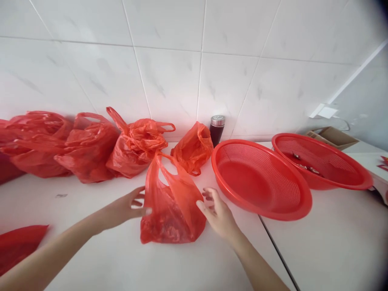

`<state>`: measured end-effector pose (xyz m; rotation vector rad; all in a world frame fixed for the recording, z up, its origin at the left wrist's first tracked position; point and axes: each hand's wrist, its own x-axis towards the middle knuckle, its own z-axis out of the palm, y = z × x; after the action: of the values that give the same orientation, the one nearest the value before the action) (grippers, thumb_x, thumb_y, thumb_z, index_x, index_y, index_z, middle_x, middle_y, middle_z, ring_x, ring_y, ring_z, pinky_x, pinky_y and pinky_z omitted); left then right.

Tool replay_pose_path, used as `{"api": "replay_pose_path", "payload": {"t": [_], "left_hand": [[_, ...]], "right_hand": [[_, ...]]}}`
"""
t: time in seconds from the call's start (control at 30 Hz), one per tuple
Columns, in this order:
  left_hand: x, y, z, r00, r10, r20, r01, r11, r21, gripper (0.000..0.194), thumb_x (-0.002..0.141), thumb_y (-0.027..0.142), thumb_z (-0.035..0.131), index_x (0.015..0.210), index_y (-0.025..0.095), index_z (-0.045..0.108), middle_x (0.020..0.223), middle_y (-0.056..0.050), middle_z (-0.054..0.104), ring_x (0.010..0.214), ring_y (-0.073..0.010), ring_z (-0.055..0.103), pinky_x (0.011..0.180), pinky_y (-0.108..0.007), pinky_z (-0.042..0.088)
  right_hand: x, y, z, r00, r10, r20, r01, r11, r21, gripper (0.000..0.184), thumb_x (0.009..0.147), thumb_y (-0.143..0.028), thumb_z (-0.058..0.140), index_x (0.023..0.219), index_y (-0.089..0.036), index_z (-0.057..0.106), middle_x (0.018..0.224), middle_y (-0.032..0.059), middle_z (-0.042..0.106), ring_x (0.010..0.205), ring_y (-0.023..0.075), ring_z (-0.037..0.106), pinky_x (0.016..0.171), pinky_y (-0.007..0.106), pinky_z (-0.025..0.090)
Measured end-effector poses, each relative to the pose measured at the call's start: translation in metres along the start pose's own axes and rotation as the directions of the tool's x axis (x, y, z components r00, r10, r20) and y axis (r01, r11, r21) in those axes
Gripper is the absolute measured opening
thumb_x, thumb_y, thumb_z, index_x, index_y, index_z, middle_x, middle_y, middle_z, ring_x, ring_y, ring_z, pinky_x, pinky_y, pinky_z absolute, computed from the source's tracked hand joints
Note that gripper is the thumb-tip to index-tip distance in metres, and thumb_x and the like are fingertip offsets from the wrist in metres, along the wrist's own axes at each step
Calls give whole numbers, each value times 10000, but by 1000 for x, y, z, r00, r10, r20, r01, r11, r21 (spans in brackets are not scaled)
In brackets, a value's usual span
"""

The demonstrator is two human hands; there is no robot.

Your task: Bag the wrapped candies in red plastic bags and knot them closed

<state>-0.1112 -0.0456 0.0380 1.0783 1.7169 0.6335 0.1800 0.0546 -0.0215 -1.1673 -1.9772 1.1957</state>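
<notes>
A red plastic bag [171,202] with something inside lies on the white counter [121,262] in front of me, its handles pointing toward the wall. My left hand [129,206] rests against the bag's left side with fingers spread, thumb touching the plastic. My right hand [216,212] is at the bag's right side, fingers apart and curled slightly, thumb against the bag. Neither hand grips it.
Several filled red bags [87,147] line the tiled wall, one smaller bag [194,147] beside a dark flask [217,128]. Two red perforated baskets [260,178] [321,161] sit to the right. A cardboard box [333,136] stands behind. Another red bag [18,242] lies at left.
</notes>
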Motion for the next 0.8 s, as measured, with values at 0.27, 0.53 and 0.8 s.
{"api": "replay_pose_path", "payload": {"t": [0.27,0.53,0.8], "left_hand": [[36,57,25,970,204,-131,-243,813,-529,304,781,337,710,1043,198,646,925,-66,716,926,-250,658,851,-382,508],[10,84,31,969,246,13,-191,783,-592,284,899,414,525,719,196,506,561,84,249,473,-77,241,469,-189,311],[-15,117,39,887,452,99,-400,856,-326,179,674,29,582,693,205,559,654,33,465,577,-111,393,502,-239,341]], "right_hand": [[61,-86,25,950,-294,102,286,954,86,723,772,-465,716,1395,-267,407,1392,99,528,1290,279,483,1037,479,408],[48,-136,-19,852,-485,197,347,805,481,157,931,-330,540,975,-191,599,837,3,664,816,136,640,810,309,523],[54,-176,-36,674,-717,176,739,657,-151,170,909,-172,546,891,-176,715,1075,55,680,1022,209,570,948,423,422]]}}
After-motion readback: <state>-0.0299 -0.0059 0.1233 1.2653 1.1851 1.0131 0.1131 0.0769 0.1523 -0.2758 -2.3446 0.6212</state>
